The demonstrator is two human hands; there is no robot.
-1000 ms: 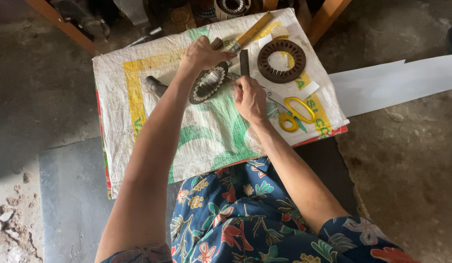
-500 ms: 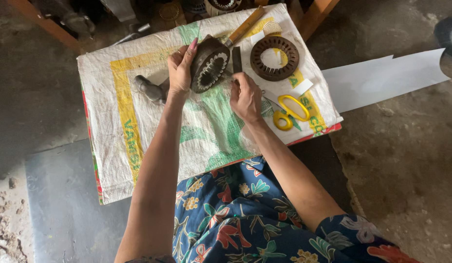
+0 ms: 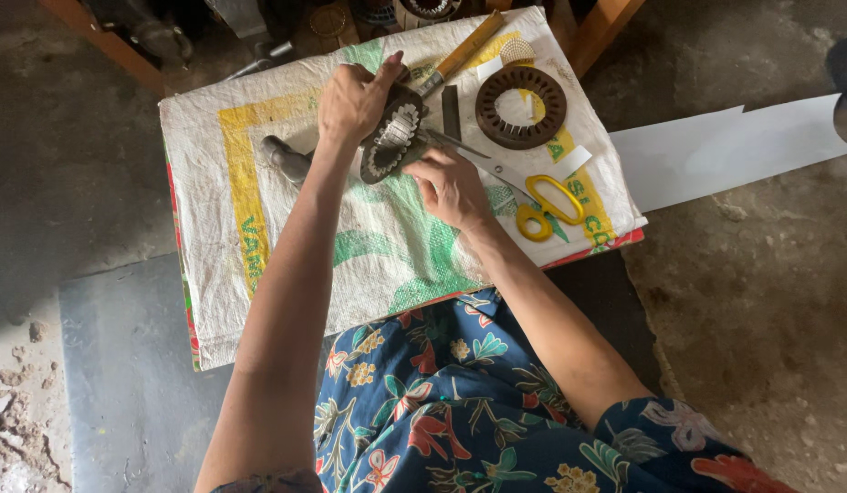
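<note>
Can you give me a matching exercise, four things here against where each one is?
1. toothed ring
2. slotted brown ring
3. scissors
4. white paper sheet

A. flat near the sack's far right corner
B. on the floor right of the sack
C. tilted up in the left hand
D. just right of the right hand

Pairs: 1-C, 2-A, 3-D, 4-B

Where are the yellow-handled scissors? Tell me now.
In the head view, the yellow-handled scissors lie on the woven sack, just right of the right hand and below the brown slotted ring.
</note>
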